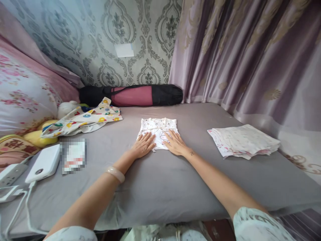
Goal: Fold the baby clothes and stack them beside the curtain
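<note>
A small white garment [158, 124] with tiny dark prints lies folded flat in the middle of the grey sheet. Its near part carries a line drawing, partly hidden by fingers. My left hand [144, 144] rests palm down on the garment's left side, fingers stretched out and apart. On its right side my right hand [175, 143] also lies flat, fingers spread. Neither hand grips the cloth. A pale bangle [115, 174] circles my left forearm.
A stack of folded white cloths [244, 140] lies at right. At left are a patterned cloth [87, 117], a white power bank [44, 163], a power strip [11, 174] with cables, and a blurred-out packet [73, 156]. A black and red roll bag [131, 95] lies along the wall.
</note>
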Tool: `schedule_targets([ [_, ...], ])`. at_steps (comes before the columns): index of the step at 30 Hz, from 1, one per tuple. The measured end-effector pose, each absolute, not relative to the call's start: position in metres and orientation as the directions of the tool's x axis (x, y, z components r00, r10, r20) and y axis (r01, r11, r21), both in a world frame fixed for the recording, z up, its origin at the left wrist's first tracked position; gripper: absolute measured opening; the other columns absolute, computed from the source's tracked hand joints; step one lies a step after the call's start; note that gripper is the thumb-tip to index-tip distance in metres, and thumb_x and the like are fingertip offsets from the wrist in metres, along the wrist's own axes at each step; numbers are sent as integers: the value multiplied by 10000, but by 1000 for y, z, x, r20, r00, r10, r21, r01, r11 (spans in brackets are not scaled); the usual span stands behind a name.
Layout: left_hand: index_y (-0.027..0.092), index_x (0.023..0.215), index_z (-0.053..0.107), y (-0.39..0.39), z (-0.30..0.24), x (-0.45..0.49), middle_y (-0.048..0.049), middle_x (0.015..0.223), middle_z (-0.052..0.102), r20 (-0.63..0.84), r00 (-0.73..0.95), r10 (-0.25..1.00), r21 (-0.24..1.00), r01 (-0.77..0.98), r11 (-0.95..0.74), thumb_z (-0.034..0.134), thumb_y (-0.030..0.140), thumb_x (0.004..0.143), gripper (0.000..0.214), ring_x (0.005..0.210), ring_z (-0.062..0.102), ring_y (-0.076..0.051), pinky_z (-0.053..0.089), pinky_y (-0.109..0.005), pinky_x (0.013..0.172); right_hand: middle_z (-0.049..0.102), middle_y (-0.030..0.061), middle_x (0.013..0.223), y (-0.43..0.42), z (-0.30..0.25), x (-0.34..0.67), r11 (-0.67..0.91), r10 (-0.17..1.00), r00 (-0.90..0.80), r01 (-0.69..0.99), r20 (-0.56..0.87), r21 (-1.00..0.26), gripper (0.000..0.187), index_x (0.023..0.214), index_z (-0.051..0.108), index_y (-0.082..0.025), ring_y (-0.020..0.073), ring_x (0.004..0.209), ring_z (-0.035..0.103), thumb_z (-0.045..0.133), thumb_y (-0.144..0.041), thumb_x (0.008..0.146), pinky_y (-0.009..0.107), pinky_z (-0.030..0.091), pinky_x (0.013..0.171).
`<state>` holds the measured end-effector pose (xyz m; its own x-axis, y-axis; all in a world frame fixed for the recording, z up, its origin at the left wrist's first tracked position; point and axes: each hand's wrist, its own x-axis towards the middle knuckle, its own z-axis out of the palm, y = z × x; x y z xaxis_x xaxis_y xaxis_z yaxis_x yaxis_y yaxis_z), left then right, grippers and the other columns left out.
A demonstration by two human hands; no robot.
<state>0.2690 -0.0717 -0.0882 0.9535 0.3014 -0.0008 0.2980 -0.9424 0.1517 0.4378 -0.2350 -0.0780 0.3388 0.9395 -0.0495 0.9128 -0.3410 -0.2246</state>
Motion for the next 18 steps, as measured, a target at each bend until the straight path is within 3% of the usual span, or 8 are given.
schedule_targets([
  [2,148,1500,263,-72,-89,264,-137,1577,210,15,943,334,162,327,-931,202,545,971,664,1465,142,-243,120,-450,1181,131,153,1590,-238,-80,437,-436,898,439,875,-32,-212,706,1515,226,-86,261,1466,78,189,-540,976,436,74,1174],
  [4,119,1498,253,-70,-89,255,-157,1573,216,27,938,346,177,336,-925,216,565,963,697,1463,150,-251,134,-443,1182,156,166,1584,-243,-80,436,-459,886,462,861,-39,-218,703,1507,241,-67,269,1464,95,189,-528,979,451,88,1171],
  [7,133,1481,284,-65,-88,234,-175,1553,259,100,943,317,194,294,-936,322,620,924,741,1439,227,-289,215,-465,1156,200,144,1578,-259,-78,435,-364,927,374,897,-5,-251,644,1480,332,-138,273,1454,135,259,-529,975,458,141,1159],
  [10,181,1366,449,-57,-83,209,-166,1428,429,220,931,290,202,248,-948,444,617,884,650,1302,424,-302,356,-465,1069,371,116,1492,-280,-75,437,-242,952,279,938,124,-249,496,1358,507,-209,263,1375,299,416,-474,948,426,266,1108],
  [14,192,1127,598,-50,-75,189,-118,1164,588,225,956,186,219,137,-966,377,451,962,378,1080,562,-229,449,-369,959,591,85,1189,-297,-71,444,-109,968,159,962,192,-250,287,1142,642,-238,228,1098,509,438,-325,960,381,418,958],
  [18,214,1046,626,-53,-66,188,-94,1068,616,148,981,124,188,95,-978,335,265,962,308,1001,579,-201,470,-319,894,605,99,1075,-300,-65,444,-14,980,52,980,191,-197,317,1099,638,-210,216,985,533,358,-165,957,341,467,863],
])
